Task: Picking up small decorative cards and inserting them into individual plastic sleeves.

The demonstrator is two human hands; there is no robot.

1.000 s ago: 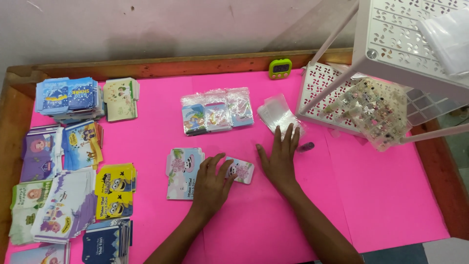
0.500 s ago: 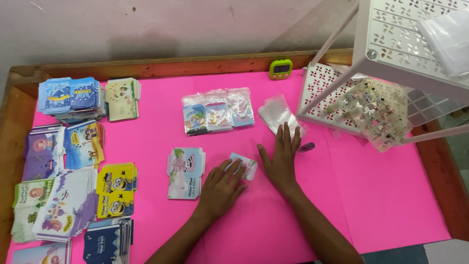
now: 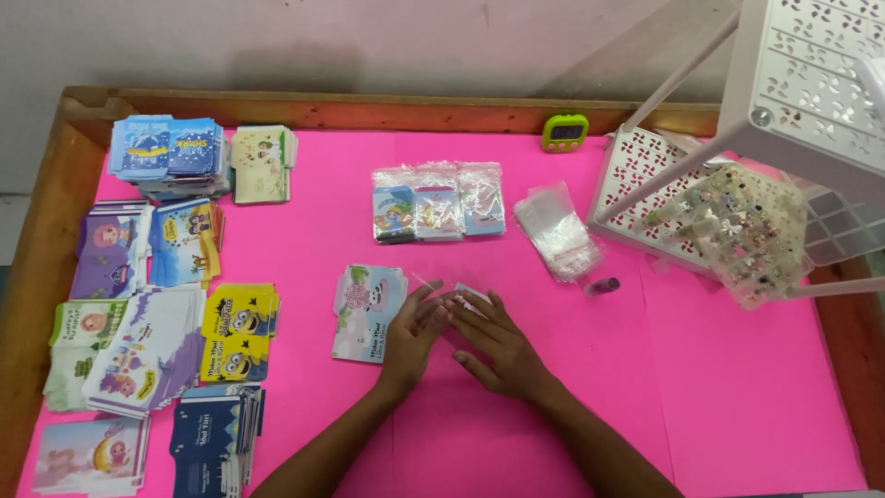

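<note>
pink sheet (image 3: 719,397) covers the table inside a wooden rim (image 3: 55,231). both hands meet at centre. left hand (image 3: 415,332) has its fingers half curled, tips pinching the edge of a small clear sleeve with a card in it (image 3: 461,300); right hand (image 3: 493,337) lies over the same sleeve, fingers spread and loosely bent, pressing or gripping it, cannot tell which. the sleeve is mostly hidden under the fingers.

change: a second ago the right hand was flat and further up, near the stack of empty clear bags (image 3: 558,231), and the left hand held the small card alone lower left. now both have come together on the one piece, so the work looks like it has moved from picking to fitting card and sleeve, judged from the grip only.

just left of the left hand, touching or nearly so, lies a pastel printed card with a panda (image 3: 364,314), flat. above it, a row of three filled bags (image 3: 438,200). a small purple tube (image 3: 602,287) sits right of the hands, apart. green timer (image 3: 565,132) at the far rim. white perforated rack (image 3: 811,65) with a tray of small trinkets (image 3: 737,231) at right. left side: stacks of printed cards, blue (image 3: 166,152), yellow (image 3: 238,332), purple (image 3: 115,254).
</note>
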